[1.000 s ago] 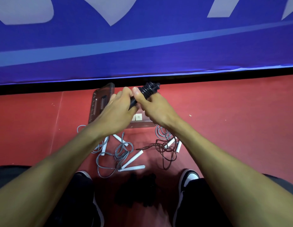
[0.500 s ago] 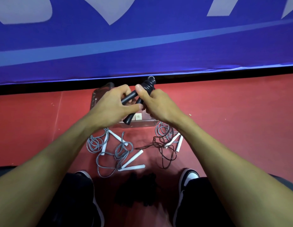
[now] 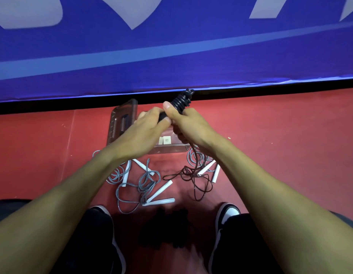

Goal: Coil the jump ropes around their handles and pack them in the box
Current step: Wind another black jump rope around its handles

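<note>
Both hands hold a black jump rope's handles (image 3: 181, 100) above a clear plastic box (image 3: 123, 120) on the red floor. My right hand (image 3: 188, 125) grips the handles, whose upper end is wound with black rope coils. My left hand (image 3: 145, 131) grips the lower end of the handles. The loose black rope (image 3: 199, 180) trails down from my right hand to the floor. Grey jump ropes with white handles (image 3: 144, 186) lie tangled in front of the box, and another grey rope (image 3: 206, 165) lies to the right.
A blue banner wall (image 3: 171, 46) with a black base strip stands just behind the box. My two shoes (image 3: 225, 214) and dark trouser legs frame the ropes at the near side. A coiled black rope bundle (image 3: 165, 226) lies between my feet.
The handles have swung from lying across my hands to pointing up and away again, and my left hand has closed over their lower end. The loose rope on the floor has shifted slightly.
</note>
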`<action>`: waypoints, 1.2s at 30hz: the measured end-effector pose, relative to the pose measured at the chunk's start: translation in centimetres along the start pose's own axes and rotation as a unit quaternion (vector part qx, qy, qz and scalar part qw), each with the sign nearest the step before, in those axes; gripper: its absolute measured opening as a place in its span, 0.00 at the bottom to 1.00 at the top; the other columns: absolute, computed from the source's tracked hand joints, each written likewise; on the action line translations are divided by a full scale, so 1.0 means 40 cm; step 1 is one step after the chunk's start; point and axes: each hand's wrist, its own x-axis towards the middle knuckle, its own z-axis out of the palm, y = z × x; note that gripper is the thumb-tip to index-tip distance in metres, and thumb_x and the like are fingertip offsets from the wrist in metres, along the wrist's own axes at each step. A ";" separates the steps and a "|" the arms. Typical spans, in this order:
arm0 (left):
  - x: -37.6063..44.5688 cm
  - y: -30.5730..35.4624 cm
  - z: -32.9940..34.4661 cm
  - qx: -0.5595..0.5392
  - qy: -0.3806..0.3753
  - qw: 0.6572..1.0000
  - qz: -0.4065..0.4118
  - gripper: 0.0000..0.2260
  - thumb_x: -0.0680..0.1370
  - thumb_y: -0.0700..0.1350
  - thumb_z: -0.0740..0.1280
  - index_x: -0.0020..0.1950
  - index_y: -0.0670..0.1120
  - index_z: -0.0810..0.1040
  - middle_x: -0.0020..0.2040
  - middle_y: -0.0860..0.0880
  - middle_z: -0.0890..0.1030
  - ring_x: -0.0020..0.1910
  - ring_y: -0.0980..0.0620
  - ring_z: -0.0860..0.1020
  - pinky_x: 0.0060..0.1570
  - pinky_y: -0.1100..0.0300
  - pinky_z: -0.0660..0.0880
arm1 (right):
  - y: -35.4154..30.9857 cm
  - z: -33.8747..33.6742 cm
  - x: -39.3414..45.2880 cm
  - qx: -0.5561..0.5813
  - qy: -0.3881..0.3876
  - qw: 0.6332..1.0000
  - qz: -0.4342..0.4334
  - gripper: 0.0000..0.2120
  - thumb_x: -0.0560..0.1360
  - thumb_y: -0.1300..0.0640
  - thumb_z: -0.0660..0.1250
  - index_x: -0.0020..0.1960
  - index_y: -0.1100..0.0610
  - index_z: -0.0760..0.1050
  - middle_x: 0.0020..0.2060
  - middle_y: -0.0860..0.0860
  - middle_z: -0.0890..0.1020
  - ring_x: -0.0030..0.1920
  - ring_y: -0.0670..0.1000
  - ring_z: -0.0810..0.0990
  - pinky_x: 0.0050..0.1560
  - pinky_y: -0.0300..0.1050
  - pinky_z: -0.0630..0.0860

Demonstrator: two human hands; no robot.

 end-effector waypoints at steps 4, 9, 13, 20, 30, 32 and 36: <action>0.005 -0.014 -0.027 -0.076 -0.020 0.997 0.002 0.12 0.80 0.57 0.63 0.58 0.52 0.78 0.44 0.55 0.82 0.44 0.55 0.80 0.49 0.50 0.75 | -0.003 -0.014 -0.003 -0.013 -0.030 0.999 -0.013 0.21 0.82 0.39 0.58 0.38 0.52 0.69 0.24 0.41 0.68 0.25 0.43 0.64 0.28 0.40 0.62; -0.009 -0.007 -0.031 0.031 0.094 0.994 0.038 0.11 0.75 0.51 0.74 0.45 0.47 0.75 0.32 0.53 0.80 0.29 0.60 0.77 0.30 0.68 0.67 | 0.004 -0.019 -0.012 -0.136 -0.015 0.990 -0.037 0.25 0.83 0.39 0.55 0.35 0.52 0.75 0.19 0.43 0.72 0.21 0.42 0.67 0.29 0.40 0.65; -0.008 -0.006 -0.034 -0.004 0.095 0.995 0.016 0.16 0.71 0.48 0.77 0.43 0.43 0.71 0.31 0.53 0.80 0.26 0.58 0.75 0.27 0.68 0.66 | 0.002 -0.005 -0.002 -0.164 0.001 0.986 -0.041 0.31 0.82 0.39 0.57 0.40 0.66 0.77 0.26 0.50 0.72 0.26 0.48 0.68 0.32 0.43 0.66; -0.006 -0.009 -0.016 -0.146 0.017 0.989 -0.007 0.08 0.79 0.38 0.69 0.52 0.40 0.70 0.36 0.46 0.81 0.32 0.48 0.81 0.41 0.41 0.82 | -0.003 -0.013 -0.003 -0.191 0.025 0.980 -0.049 0.36 0.80 0.35 0.58 0.39 0.69 0.76 0.28 0.55 0.72 0.28 0.51 0.68 0.33 0.46 0.66; 0.011 -0.005 -0.011 -0.154 0.001 0.987 -0.043 0.21 0.66 0.65 0.59 0.50 0.53 0.77 0.39 0.55 0.74 0.39 0.52 0.71 0.46 0.49 0.69 | -0.012 -0.010 -0.014 -0.136 0.017 0.990 -0.044 0.29 0.80 0.33 0.56 0.39 0.58 0.73 0.29 0.52 0.67 0.28 0.48 0.63 0.33 0.44 0.61; 0.010 -0.005 -0.011 -0.205 0.018 0.978 -0.044 0.14 0.70 0.63 0.60 0.43 0.59 0.81 0.37 0.56 0.75 0.38 0.53 0.70 0.47 0.48 0.67 | -0.008 -0.010 -0.003 -0.120 0.028 0.992 -0.026 0.32 0.81 0.34 0.55 0.41 0.63 0.76 0.27 0.49 0.70 0.27 0.48 0.66 0.35 0.44 0.64; 0.002 -0.010 -0.020 -0.199 0.060 0.978 -0.019 0.14 0.76 0.59 0.58 0.39 0.60 0.81 0.37 0.59 0.76 0.38 0.53 0.71 0.47 0.50 0.68 | 0.001 -0.018 0.009 -0.094 0.025 0.995 -0.017 0.33 0.81 0.34 0.55 0.41 0.65 0.77 0.23 0.45 0.71 0.25 0.47 0.67 0.34 0.44 0.65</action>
